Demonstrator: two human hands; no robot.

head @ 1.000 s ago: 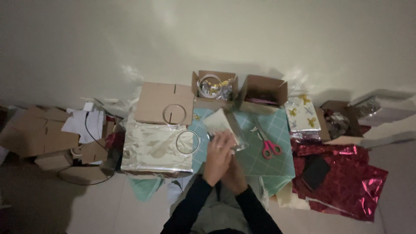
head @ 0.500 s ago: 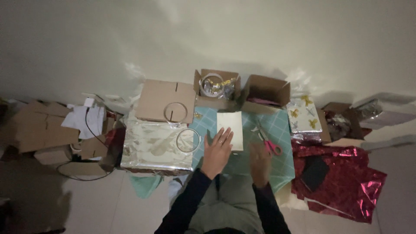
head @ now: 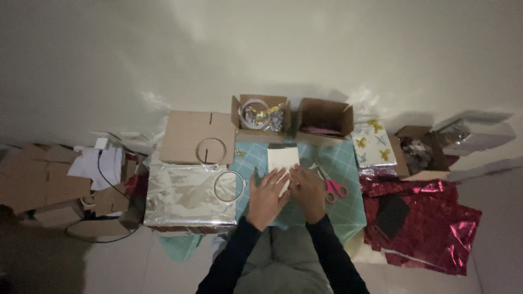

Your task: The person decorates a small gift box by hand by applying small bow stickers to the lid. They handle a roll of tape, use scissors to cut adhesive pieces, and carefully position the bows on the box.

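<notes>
A small cream-white box lies on a teal gridded cutting mat in front of me. My left hand rests flat with fingers spread, its fingertips on the box's near edge. Beside it, my right hand lies with its fingers against the same near edge. Neither hand grips the box. Pink-handled scissors lie on the mat just right of my right hand.
A silver foil-wrapped box with a tape ring sits to the left, a flat cardboard box behind it. Two open cartons stand at the back. Red foil paper and a bow-topped gift lie right.
My hands first held the white box tilted above the mat. It now lies flat farther back, and both hands have come together on its near edge.
</notes>
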